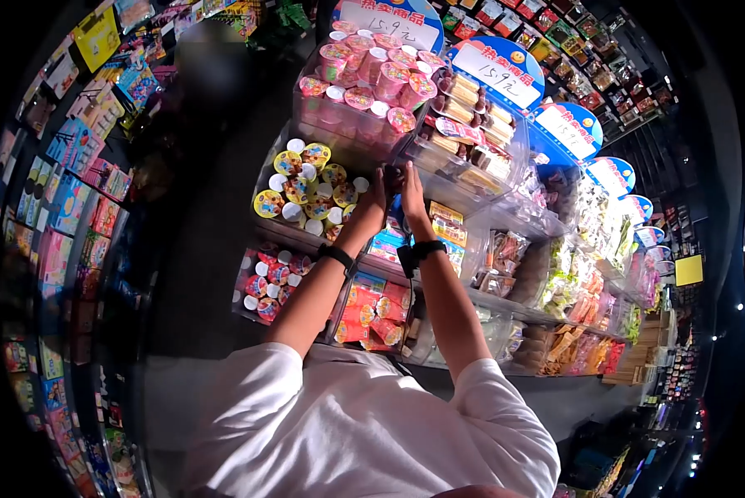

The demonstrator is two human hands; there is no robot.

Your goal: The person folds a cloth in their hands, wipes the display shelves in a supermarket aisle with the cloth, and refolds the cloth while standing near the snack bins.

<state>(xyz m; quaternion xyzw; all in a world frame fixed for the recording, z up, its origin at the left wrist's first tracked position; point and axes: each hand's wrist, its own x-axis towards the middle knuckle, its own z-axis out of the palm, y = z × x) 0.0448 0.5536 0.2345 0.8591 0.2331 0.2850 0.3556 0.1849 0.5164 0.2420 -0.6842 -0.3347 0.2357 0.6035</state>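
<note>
Both arms reach forward over the divided clear bins. My left hand [373, 205] and my right hand [414, 197] face each other, fingers pointing away from me. Between their fingertips is something small and dark [393, 177] that I cannot make out; the fingers are pressed toward it. Beside my left hand is a bin of yellow-lidded cups [315, 156]. Pink-lidded cups [389, 76] fill the higher bin beyond the hands. Wrapped cream-and-brown snacks [463, 111] lie beyond my right hand. Blue packets [387, 246] show below, between the wrists.
Red cups [260, 286] and red packets [377, 311] fill the nearest bins. More bagged snacks [588, 224] stretch to the right. Blue price signs [499, 70] rise along the back. Stocked shelves [78, 207] stand at left, with a dark blurred figure [212, 75] near them.
</note>
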